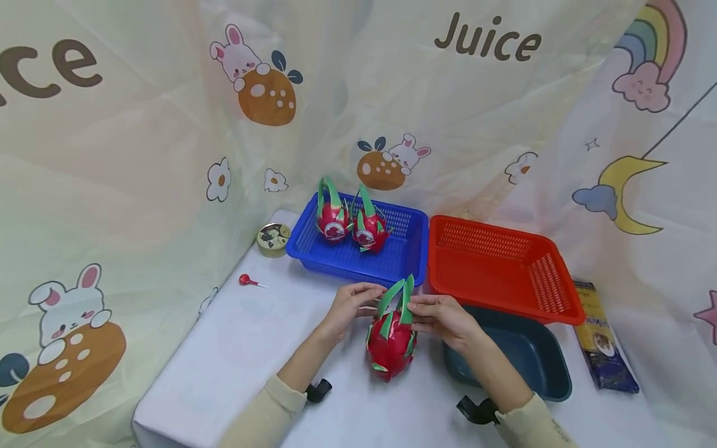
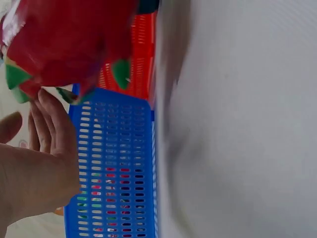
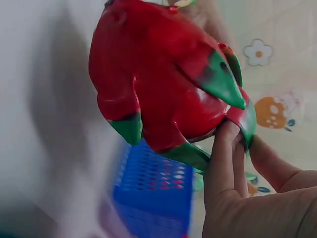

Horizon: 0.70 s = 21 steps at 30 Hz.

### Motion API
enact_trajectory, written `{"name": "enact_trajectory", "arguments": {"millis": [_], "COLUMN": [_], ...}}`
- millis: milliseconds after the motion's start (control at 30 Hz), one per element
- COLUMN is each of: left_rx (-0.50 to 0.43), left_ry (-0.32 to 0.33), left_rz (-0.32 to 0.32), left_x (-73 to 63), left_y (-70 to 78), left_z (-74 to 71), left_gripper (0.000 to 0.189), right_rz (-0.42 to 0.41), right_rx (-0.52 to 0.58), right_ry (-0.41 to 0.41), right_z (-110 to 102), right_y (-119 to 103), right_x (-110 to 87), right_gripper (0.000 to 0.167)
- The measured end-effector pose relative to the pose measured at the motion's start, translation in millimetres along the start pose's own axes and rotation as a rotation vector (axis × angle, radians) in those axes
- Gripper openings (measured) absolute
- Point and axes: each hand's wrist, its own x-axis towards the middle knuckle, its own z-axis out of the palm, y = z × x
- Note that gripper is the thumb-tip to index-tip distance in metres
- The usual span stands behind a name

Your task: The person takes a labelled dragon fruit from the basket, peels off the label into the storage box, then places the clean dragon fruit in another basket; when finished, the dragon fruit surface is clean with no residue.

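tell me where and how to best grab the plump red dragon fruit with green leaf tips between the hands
Best cup the glossy red dragon fruit by its rounded body, probably from left and right, since it bulges there; the long green leaves, one pinched by the right hand, look thin.

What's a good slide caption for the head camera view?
Right hand pinching a green leaf of a dragon fruit, left hand alongside, blue basket beyond.

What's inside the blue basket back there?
Two red-and-green dragon fruits are in the blue basket. Whatever is right under them is covered, so I can't tell.
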Motion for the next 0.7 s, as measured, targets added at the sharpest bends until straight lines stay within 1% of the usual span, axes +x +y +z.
{"name": "enact_trajectory", "arguments": {"millis": [67,167,233,300,400,467,533,633,700], "left_rx": [-0.027,-0.048,-0.016,0.033,0.093,0.1,0.103,0.102,0.098], "left_ry": [0.003,0.029,0.052,0.052,0.0,-0.049,-0.081,-0.096,-0.097], "left_rz": [-0.009,-0.007,-0.008,-0.012,-0.043,-0.056,-0.063,-0.044,-0.038], "left_x": [0.7,1.5,2.2,3.9,8.1,10.9,12.7,15.5,17.6], "left_y": [1.9,5.2,7.0,8.1,7.2,5.1,2.3,-2.3,-4.9], "left_z": [1.4,3.6,5.7,9.1,16.9,23.8,32.0,45.8,54.5], "left_gripper": [0.044,0.044,0.041,0.036,0.031,0.031,0.032,0.033,0.033], "right_rz": [-0.012,-0.041,-0.065,-0.096,-0.139,-0.162,-0.182,-0.218,-0.241], "right_rx": [-0.001,0.009,0.017,0.03,0.068,0.096,0.117,0.127,0.135], "right_ry": [0.001,-0.013,-0.016,-0.01,0.003,0.029,0.062,0.117,0.135], "right_z": [-4.9,-15.0,-22.6,-31.4,-46.6,-57.4,-67.6,-81.1,-88.6], "right_y": [-9.3,-26.2,-38.4,-51.4,-71.0,-83.3,-94.8,-109.9,-118.4], "right_x": [-7.3,-15.2,-19.0,-22.2,-27.9,-31.6,-35.7,-39.7,-39.9], "right_gripper": [0.018,0.016,0.016,0.018,0.02,0.021,0.022,0.021,0.022]}}
